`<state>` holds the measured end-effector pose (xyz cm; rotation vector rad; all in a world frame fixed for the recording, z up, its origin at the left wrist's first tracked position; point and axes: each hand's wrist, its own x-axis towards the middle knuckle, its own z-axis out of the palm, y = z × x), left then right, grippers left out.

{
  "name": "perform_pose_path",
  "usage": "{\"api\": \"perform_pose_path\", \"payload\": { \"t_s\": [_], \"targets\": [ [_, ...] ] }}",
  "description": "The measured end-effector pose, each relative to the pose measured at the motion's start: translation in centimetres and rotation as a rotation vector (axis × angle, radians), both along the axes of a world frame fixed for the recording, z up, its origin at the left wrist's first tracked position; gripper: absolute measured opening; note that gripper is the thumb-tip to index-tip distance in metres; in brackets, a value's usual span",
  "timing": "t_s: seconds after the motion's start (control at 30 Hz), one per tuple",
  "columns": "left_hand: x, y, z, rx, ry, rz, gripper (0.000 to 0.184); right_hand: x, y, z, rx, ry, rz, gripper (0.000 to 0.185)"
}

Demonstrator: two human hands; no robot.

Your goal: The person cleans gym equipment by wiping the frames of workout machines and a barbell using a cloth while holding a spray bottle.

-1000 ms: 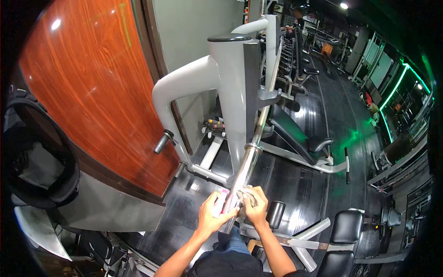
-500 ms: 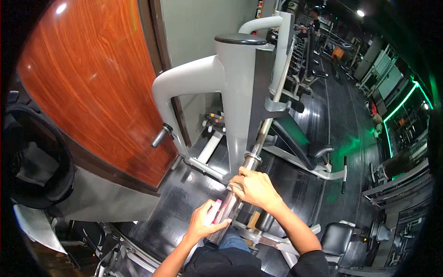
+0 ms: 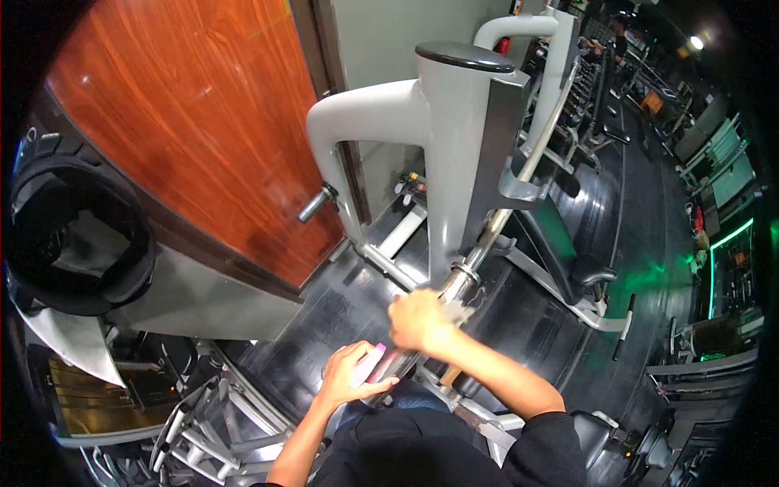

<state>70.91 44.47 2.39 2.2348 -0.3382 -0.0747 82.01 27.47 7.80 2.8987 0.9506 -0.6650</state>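
A silver barbell (image 3: 490,234) rests on the hook of a grey rack post (image 3: 458,154), its thick end sleeve pointing toward me. Near the sleeve's end, my left hand (image 3: 349,375) is closed around a small white and pink object (image 3: 369,365), its thumb at the bar. Farther up the sleeve, just below the collar (image 3: 466,274), my right hand (image 3: 420,321) is closed on a greyish cloth (image 3: 458,312) that sticks out beside its fingers. Motion blurs this hand and part of the cloth.
A black padded bench (image 3: 560,247) stands beyond the bar. At the left are a wooden door (image 3: 187,122) and a black bag-like item (image 3: 81,235). Metal gym frames lie at the lower left, and a person is far off in the background.
My right hand has gone from beside the sleeve to over its top, taking the cloth along. My left hand still holds the white and pink object. The view has shifted.
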Motion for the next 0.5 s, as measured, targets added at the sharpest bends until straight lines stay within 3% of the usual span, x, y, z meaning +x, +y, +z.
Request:
{"api": "perform_pose_path", "payload": {
  "t_s": [0.03, 0.07, 0.2, 0.27, 0.47, 0.5],
  "targets": [
    [-0.4, 0.3, -0.1, -0.008, -0.050, 0.007, 0.052, -1.4, 0.4, 0.1, 0.097, 0.005, 0.075, 0.021],
    [-0.8, 0.5, -0.1, -0.017, -0.101, 0.014, 0.051, -2.4, 0.4, -0.9, 0.172, -0.011, 0.115, 0.025],
    [-2.0, 2.4, 0.0, 0.047, -0.098, 0.047, 0.048, -1.1, -3.1, -0.5, 0.336, -0.022, -0.031, 0.028],
    [-2.0, 3.0, -0.3, -0.004, -0.138, 0.026, 0.048, 0.3, -5.2, -0.1, 0.195, -0.133, -0.222, 0.025],
    [-2.5, 2.5, -1.1, -0.063, -0.101, -0.034, 0.050, -2.4, -7.2, -1.8, 0.419, -0.561, -0.455, 0.021],
    [-2.4, 2.3, -1.2, -0.088, -0.081, -0.010, 0.050, -4.1, -6.5, -1.4, 0.427, -0.483, -0.478, 0.022]
  ]
}}
